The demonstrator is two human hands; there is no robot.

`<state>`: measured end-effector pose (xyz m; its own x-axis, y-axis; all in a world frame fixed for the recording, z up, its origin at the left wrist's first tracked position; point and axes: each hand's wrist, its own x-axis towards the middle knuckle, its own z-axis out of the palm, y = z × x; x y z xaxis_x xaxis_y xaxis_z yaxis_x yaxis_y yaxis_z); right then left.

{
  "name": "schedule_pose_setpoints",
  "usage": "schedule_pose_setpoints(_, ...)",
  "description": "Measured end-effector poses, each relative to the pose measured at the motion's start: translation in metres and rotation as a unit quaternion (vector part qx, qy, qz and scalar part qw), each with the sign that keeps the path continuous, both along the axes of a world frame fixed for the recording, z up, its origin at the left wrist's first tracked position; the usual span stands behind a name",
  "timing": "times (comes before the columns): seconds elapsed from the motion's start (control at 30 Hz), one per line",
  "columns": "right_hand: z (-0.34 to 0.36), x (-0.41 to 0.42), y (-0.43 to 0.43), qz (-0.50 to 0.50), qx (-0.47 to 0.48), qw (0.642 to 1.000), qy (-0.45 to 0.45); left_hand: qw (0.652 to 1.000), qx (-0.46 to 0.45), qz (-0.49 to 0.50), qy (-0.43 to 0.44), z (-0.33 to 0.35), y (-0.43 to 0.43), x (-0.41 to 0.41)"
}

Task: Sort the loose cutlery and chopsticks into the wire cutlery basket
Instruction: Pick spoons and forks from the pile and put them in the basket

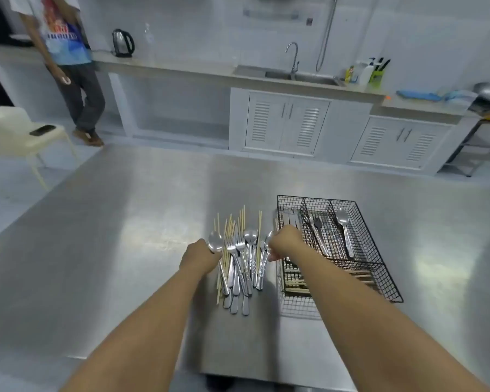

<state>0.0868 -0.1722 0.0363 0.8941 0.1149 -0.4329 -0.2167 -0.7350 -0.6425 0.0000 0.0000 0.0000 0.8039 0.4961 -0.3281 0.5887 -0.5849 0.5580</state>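
Observation:
A heap of loose steel spoons and forks [244, 267] lies on the steel table, on top of several pale wooden chopsticks [242, 219]. My left hand [200, 256] is closed at the heap's left side, and a spoon bowl [215, 244] sticks out from it. My right hand [286, 241] curls around another spoon [267, 241] at the heap's right edge, beside the black wire cutlery basket [391, 281]. The basket's long compartments hold a fork [318, 224] and a spoon [343, 222]. Its front compartment holds chopsticks [359, 274], partly hidden by my right forearm.
Another person [68, 66] stands at the far left by the counter. A white chair [3, 128] with a phone [43, 130] on it sits left of the table. Behind are a kettle [122, 43] and a sink [300, 76]. The table's near edge [142, 359] runs under my forearms.

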Motion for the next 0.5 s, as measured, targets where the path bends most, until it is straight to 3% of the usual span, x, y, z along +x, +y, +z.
schedule_pose_setpoints(0.27,-0.025,-0.011,0.008,0.007,-0.114,0.993,-0.025,0.999,-0.017,0.016,0.030,-0.016,-0.002,0.002)
schedule_pose_setpoints(0.5,-0.047,-0.010,0.020,-0.039,-0.106,0.993,-0.037,0.981,-0.174,0.076,0.028,-0.023,0.003,0.011)
